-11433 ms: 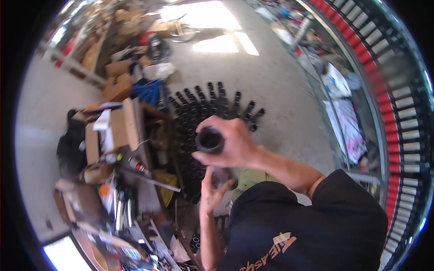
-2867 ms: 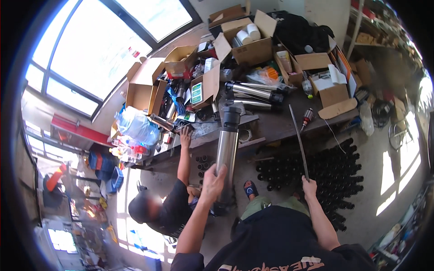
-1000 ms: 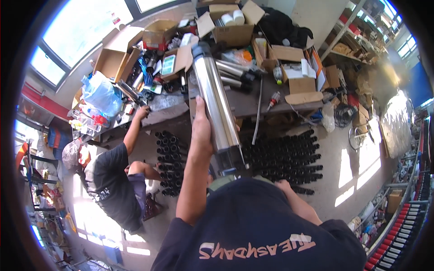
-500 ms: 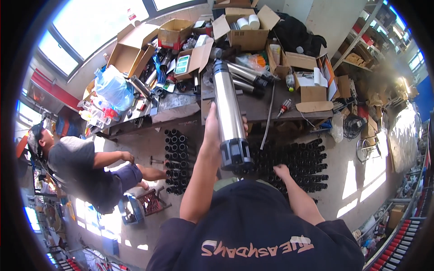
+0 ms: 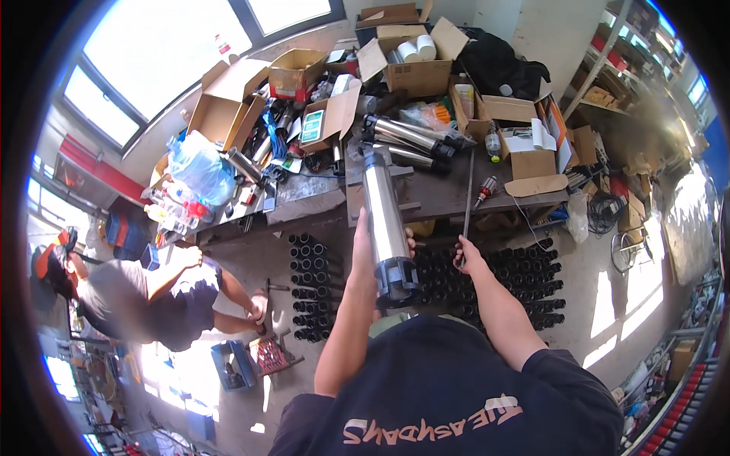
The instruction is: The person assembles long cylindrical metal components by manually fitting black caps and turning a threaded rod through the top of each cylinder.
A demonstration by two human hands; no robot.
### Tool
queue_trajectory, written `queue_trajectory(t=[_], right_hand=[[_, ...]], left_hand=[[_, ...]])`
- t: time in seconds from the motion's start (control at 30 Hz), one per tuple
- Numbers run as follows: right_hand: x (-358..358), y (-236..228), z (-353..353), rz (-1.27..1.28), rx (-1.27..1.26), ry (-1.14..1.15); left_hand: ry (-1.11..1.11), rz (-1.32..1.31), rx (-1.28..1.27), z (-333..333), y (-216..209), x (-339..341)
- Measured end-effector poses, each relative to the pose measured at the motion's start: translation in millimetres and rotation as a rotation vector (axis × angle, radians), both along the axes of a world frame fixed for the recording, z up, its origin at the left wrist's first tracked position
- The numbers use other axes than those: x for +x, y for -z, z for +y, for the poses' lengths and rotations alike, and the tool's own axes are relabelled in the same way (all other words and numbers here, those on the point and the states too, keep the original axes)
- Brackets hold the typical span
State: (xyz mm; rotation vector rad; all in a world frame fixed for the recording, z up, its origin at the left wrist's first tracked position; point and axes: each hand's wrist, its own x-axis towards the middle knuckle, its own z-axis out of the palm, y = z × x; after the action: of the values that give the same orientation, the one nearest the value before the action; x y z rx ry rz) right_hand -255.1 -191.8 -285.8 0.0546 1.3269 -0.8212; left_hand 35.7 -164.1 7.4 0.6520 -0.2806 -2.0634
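Observation:
My left hand (image 5: pixel 363 254) is wrapped round a shiny metal cylinder (image 5: pixel 385 209). Its black slotted end (image 5: pixel 398 280) points toward me, and its far end reaches over the workbench edge. To the right, my right hand (image 5: pixel 471 257) is closed on the near end of a long thin metal rod (image 5: pixel 469 190). The rod's far part lies over the bench top, beside several similar metal cylinders (image 5: pixel 411 137) with black ends. A small red and silver part (image 5: pixel 485 190) lies just right of the rod.
The dark workbench (image 5: pixel 445 194) carries open cardboard boxes (image 5: pixel 422 76), plastic bags (image 5: pixel 199 169) and loose parts. Rows of black tubular pieces (image 5: pixel 525 285) stand on the floor beneath my arms, with another group (image 5: pixel 308 285) to the left. A co-worker (image 5: pixel 152 296) is at the left.
My right hand has moved up from over the black pieces and taken hold of the rod's near end. The cylinder has shifted slightly toward me. The co-worker has changed posture.

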Motion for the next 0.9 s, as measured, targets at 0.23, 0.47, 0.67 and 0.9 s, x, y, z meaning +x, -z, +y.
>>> queue_trajectory(t=[0.23,0.47,0.67,0.9], right_hand=[[-43,-5,66,1.140,-0.121,-0.175],[-58,-106,173,1.334,-0.296,-0.289],[-72,-178,109,1.550,-0.592,-0.422],[-168,-233,-11,1.957,-1.055,-0.451]], left_hand=[[-0.053,0.333,0.118,-6,59,-14],[-0.034,0.565,0.423,-87,41,19],[-0.196,0.306,0.564,-184,18,18],[-0.170,0.256,0.515,-215,24,8]])
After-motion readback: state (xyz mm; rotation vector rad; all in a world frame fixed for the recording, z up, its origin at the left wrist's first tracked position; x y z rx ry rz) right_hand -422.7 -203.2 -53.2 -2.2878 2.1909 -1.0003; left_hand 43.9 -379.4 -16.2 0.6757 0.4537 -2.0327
